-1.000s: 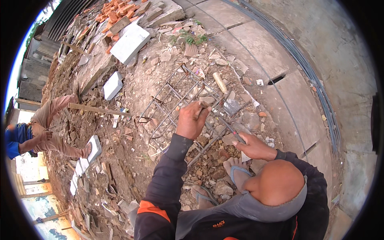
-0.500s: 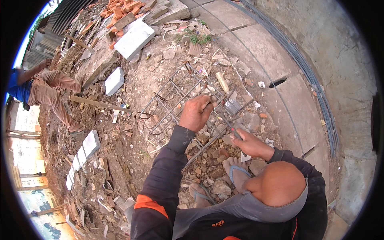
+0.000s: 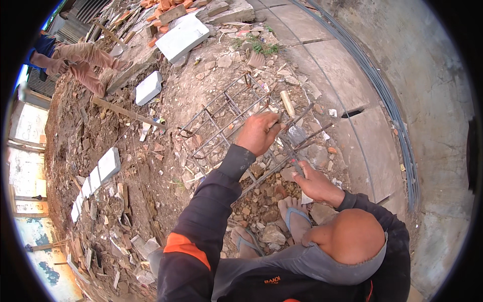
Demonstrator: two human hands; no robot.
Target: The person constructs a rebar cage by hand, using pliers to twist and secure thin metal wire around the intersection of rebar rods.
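A steel rebar cage (image 3: 220,132) of long bars and bent square stirrups rests on the rubble in front of me. My left hand (image 3: 259,132) is closed on the cage's bars near its right-hand end. Close by on the right, my right hand (image 3: 317,181) grips dark-handled pliers (image 3: 292,155), whose head reaches in among the bars. The jaws are too small and crowded to tell whether they bite on a wire. My sandalled feet stand on broken stone just below the cage.
Long thin steel rods (image 3: 375,75) run along the concrete wall at right, over paving slabs (image 3: 322,65). White blocks (image 3: 182,41) and orange bricks (image 3: 168,10) lie further off. A wooden stake (image 3: 128,114) stretches across the soil. Another person (image 3: 83,63) is at upper left.
My view has turned a little, shifting the surroundings. Both hands stay at the same end of the cage, the left still closed on it. The other person's legs and arm have changed position.
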